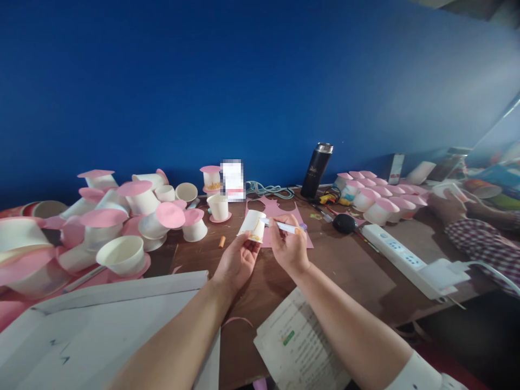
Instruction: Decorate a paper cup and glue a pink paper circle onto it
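Note:
My left hand (239, 259) is closed round a white paper cup (252, 223) that is tipped on its side, with a yellow-orange pattern along its lower part. In my right hand (291, 246) is a white marker pen (286, 226), held in a writing grip. Its tip points left at the cup's wall; whether it touches cannot be made out. Beneath both hands lies a pink paper sheet (304, 230) with round cut-outs. An orange pen cap (221, 241) rests on the table left of the cup. Just behind it, another paper cup (218, 207) stands on a pink disc.
Many paper cups with pink discs (140, 197) crowd the left; more stand in rows (382, 208) at right. A phone (233, 181), black flask (317, 170), mouse (345, 222) and power strip (400, 260) surround the workspace. Printed pages (292, 341) lie in front. A co-worker's sleeve (479, 249) shows right.

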`<action>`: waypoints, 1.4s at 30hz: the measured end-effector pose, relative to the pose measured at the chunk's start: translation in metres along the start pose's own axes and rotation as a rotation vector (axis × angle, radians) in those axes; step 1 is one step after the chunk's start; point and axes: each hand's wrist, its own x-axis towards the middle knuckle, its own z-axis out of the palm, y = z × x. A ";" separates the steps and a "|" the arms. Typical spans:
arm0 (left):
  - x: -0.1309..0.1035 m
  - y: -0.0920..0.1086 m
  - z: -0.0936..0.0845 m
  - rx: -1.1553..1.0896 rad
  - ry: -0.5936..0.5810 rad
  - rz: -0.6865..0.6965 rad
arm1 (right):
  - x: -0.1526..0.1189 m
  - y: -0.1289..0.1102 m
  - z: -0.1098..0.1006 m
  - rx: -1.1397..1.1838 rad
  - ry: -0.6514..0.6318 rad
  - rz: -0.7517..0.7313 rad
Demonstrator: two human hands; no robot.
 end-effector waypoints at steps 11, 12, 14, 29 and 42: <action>0.001 0.000 0.001 -0.013 -0.010 -0.003 | 0.000 0.002 0.001 -0.003 -0.006 -0.008; 0.000 0.000 0.001 -0.013 -0.011 -0.001 | 0.000 0.002 0.001 -0.005 -0.005 -0.010; 0.000 0.000 0.001 -0.011 -0.005 0.001 | 0.000 0.002 0.001 -0.010 -0.004 -0.012; -0.001 0.001 0.002 -0.022 0.007 0.003 | 0.001 0.001 0.001 -0.031 0.014 -0.002; -0.001 0.000 0.002 -0.004 0.025 -0.015 | 0.002 0.001 0.001 0.005 0.007 0.020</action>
